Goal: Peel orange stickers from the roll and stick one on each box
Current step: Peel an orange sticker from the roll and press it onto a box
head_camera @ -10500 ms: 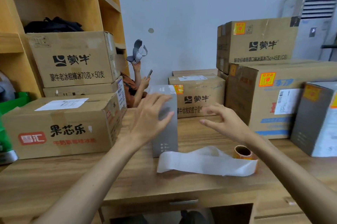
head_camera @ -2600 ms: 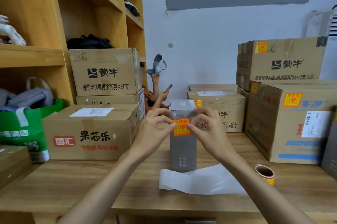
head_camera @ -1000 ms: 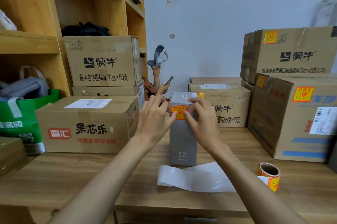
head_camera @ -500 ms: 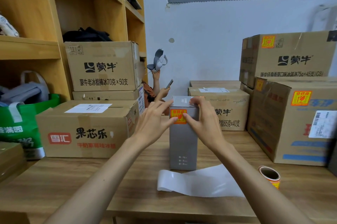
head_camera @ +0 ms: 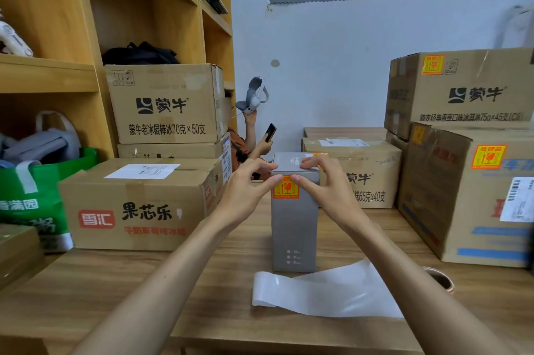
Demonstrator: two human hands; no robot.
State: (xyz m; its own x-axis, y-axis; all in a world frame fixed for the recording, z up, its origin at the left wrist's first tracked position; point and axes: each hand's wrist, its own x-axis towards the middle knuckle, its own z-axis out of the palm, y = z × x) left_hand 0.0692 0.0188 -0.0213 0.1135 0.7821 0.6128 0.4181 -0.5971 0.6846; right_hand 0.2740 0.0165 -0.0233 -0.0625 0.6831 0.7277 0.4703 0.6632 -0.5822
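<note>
Left hand (head_camera: 248, 185), right hand (head_camera: 328, 185) grip box (head_camera: 294, 227) top, thumbs on sticker (head_camera: 286, 191); I should rub outward to seal edges.

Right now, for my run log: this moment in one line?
left hand, right hand: grip grey box top, thumbs press orange sticker | box: upright
</note>
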